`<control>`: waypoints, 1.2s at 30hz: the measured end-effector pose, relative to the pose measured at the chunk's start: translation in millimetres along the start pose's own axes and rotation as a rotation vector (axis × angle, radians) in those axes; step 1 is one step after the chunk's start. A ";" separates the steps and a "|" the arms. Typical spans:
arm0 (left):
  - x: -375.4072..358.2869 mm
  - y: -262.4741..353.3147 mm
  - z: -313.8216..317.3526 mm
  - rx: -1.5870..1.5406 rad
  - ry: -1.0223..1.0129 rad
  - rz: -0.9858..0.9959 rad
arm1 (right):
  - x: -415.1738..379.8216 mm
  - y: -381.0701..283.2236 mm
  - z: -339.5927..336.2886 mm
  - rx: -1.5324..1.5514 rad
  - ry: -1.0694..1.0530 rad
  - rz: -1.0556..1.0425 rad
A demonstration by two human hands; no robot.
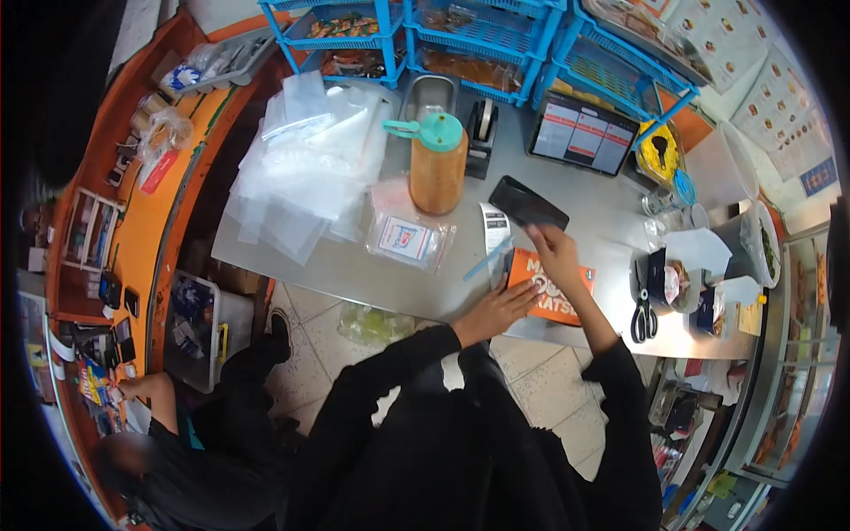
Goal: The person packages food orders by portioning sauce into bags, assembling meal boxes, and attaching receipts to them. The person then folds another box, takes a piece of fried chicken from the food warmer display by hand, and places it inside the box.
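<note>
An orange box [567, 310] with white lettering lies near the front edge of the steel counter [301, 283]. My left hand [502, 311] rests on the box's left side, fingers stretched out flat. Over the upper part of the box is my right hand [556, 257], its fingers bent and close together; anything between them is too small to make out. Just beyond those fingertips lies a black phone [529, 203]. A printed white label strip [496, 226] lies left of the phone, and a pale blue strip [485, 263] slants beside the box.
Clear plastic bags [305, 168] cover the counter's left. A turquoise-lidded bottle [437, 168], tape dispenser [481, 133] and tablet [582, 133] stand behind. Black scissors [644, 317] lie right of the box. Blue racks [474, 53] line the back. Another person [190, 465] is at lower left.
</note>
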State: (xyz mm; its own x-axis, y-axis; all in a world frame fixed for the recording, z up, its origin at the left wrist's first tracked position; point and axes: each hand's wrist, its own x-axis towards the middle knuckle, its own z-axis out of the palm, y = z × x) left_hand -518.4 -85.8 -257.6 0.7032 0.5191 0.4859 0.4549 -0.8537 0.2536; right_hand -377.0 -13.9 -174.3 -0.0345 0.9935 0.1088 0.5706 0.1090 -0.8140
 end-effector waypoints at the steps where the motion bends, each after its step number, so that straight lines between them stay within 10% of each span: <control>1: -0.9 1.7 0.3 -0.001 0.008 -0.010 | 35.5 18.3 27.7 0.102 0.022 -0.001; 7: -8.9 6.0 14.8 -0.084 0.034 -0.095 | 183.1 53.0 135.3 0.307 0.218 0.337; 12: -19.3 16.1 35.5 -0.129 0.110 -0.165 | 149.5 49.1 122.3 0.167 0.309 0.149; 15: -16.4 23.4 36.6 -0.566 0.296 -0.335 | 119.7 57.6 147.5 0.646 0.191 0.393; 18: -22.8 15.6 47.4 -0.375 0.209 -0.235 | 129.3 52.4 155.0 0.874 0.168 0.544; 25: -5.6 20.7 -1.3 -1.067 0.260 -0.616 | 120.2 44.5 162.6 0.351 0.176 0.531; 28: -17.9 7.3 21.5 -0.197 0.171 -0.147 | 66.9 5.3 89.8 -0.155 0.268 0.130; 36: -7.7 13.0 10.5 -0.116 0.227 -0.171 | -130.1 44.1 6.0 -0.443 0.401 0.544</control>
State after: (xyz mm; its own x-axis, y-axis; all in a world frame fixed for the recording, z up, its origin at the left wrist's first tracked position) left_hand -512.1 -100.5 -266.8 0.4758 0.6438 0.5992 0.4812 -0.7608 0.4354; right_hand -352.3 -138.2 -227.9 0.5903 0.8067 0.0274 0.6981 -0.4932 -0.5191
